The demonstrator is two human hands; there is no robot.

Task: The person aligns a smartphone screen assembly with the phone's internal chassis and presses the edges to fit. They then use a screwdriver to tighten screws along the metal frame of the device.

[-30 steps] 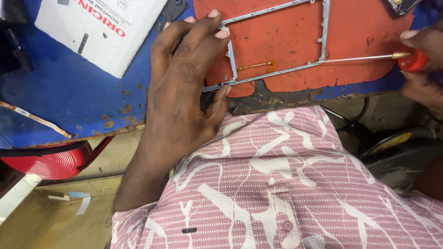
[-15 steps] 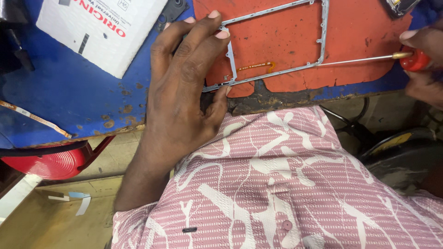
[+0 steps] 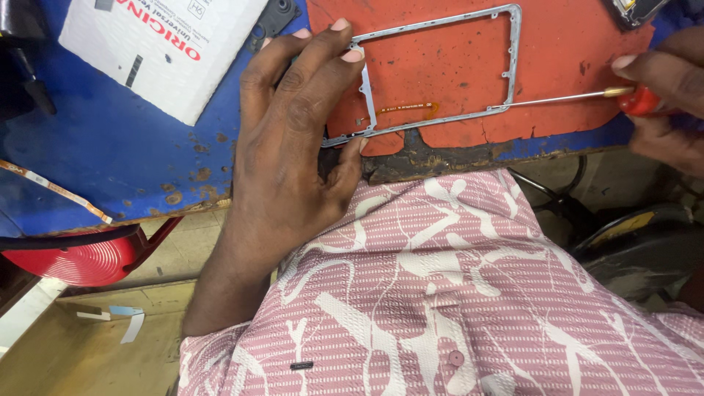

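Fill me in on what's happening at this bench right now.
A person is working on a thin metal frame that lies flat on an orange mat on a blue bench. The left hand pins down the frame's left end, fingers spread over it. The right hand grips a red-handled screwdriver, its tip set against the frame's lower right corner. A white box sits off to the left.
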